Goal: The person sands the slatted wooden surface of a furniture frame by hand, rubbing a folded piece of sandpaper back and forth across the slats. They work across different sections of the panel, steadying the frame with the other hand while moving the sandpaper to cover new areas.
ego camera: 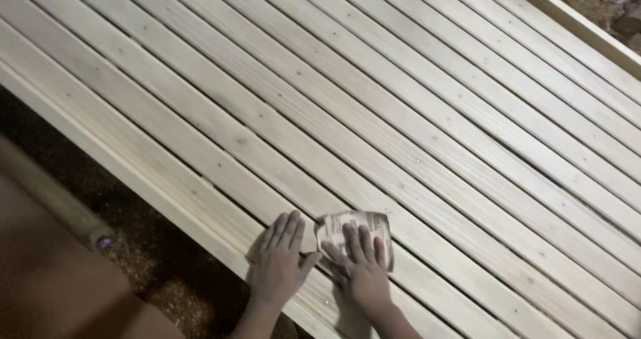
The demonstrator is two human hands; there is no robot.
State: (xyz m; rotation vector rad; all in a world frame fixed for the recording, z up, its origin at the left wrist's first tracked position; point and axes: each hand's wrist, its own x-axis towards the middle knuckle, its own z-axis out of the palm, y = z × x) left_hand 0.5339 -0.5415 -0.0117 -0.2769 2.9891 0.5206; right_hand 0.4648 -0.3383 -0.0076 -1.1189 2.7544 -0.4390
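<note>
At the near edge of the pale slatted wooden panel (414, 132), right hand (360, 272) presses a crumpled sandpaper sheet (354, 229), fingers spread; left hand (279, 262) lies flat beside. Sheet may snag in slat gaps.

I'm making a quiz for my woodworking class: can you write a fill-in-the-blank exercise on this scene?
1. The right hand presses a sheet of ____ flat on the wood.
2. The left hand lies ____ on the slatted panel, holding nothing.
3. The panel's slats are fixed with small ____.
Missing words: sandpaper; flat; nails.
</note>
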